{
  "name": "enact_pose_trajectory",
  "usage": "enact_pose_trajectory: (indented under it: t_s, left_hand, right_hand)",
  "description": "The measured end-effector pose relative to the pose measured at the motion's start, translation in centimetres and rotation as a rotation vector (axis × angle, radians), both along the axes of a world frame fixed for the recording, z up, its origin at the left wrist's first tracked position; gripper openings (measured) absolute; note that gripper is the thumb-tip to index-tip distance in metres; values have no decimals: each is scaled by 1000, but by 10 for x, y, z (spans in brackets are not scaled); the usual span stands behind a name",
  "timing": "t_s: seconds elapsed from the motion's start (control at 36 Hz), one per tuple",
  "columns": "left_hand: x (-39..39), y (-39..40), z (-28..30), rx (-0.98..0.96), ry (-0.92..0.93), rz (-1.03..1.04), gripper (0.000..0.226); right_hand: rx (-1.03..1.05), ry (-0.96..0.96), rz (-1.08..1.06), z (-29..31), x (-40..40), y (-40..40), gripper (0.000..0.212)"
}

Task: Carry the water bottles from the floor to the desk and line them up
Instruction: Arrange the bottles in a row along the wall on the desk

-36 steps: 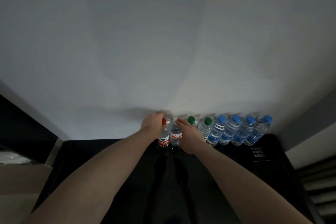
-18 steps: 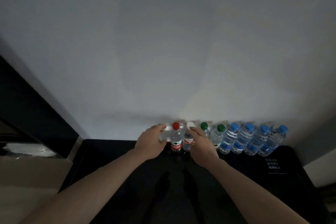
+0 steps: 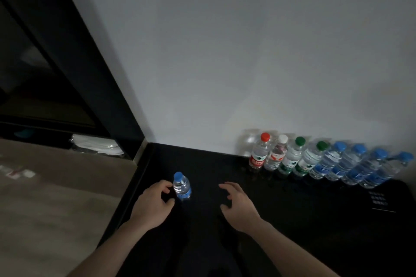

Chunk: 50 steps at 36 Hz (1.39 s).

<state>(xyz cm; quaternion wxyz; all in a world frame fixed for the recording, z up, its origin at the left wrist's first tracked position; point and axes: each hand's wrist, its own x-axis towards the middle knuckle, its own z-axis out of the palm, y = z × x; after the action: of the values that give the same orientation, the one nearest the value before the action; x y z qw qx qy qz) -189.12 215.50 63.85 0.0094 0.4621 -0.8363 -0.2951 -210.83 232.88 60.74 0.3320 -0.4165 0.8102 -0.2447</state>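
Your left hand (image 3: 151, 206) has come back from the row at the wall and now curls half-open around a small clear plastic bottle with a blue cap and blue label (image 3: 182, 187). Its fingertips (image 3: 167, 187) sit at the bottle's left side and the thumb reaches toward the base; whether you are gripping it cannot be told, and it looks more like a loose touch. That bottle stands upright on the black worktop (image 3: 304, 220), just ahead and to the right of that hand, near the worktop's left edge and well apart from the line.

Your right hand (image 3: 237, 203) has also left the row. It hovers spread and empty over the bare worktop, fingers slightly bent, with the blue-capped bottle off to its left and the row ahead and to its right.

Half a second ago both hands were at the red-capped clear bottle with a red label (image 3: 258, 154) and the white-capped clear bottle with a pink-red label (image 3: 276, 155). Those now stand released at the left end of the row, followed by two green-capped bottles (image 3: 302, 156) and four blue-capped bottles (image 3: 358, 165), all touching along the pale wall (image 3: 225, 51).

So that pair looks placed, and the lone bottle is likely next to join the row's left end. A faint clear shape left of the red cap may be another bottle; it is too dim to say.
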Motion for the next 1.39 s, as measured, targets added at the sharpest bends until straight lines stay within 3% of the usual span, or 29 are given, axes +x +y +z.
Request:
enact_pose_trajectory:
  t_s: [0.14, 0.47, 0.72, 0.97, 1.39]
  left_hand:
    - [-1, -23, -4, 26, -68, -89, 52]
    - [-40, -57, -13, -113, -243, -315, 36]
    - [-40, -55, -29, -162, -240, -269, 25]
    - [-53, -45, -27, -161, -336, -233, 34]
    - [-89, 7, -12, -173, -295, -82, 19]
  right_hand:
    - [20, 7, -41, -4, 38, -11, 64]
    - [77, 1, -219, 0, 84, -2, 67]
    - [83, 23, -260, 4, 82, 21, 65]
    - [80, 28, -244, 7, 60, 32, 67]
    - [95, 55, -103, 7, -42, 90, 65]
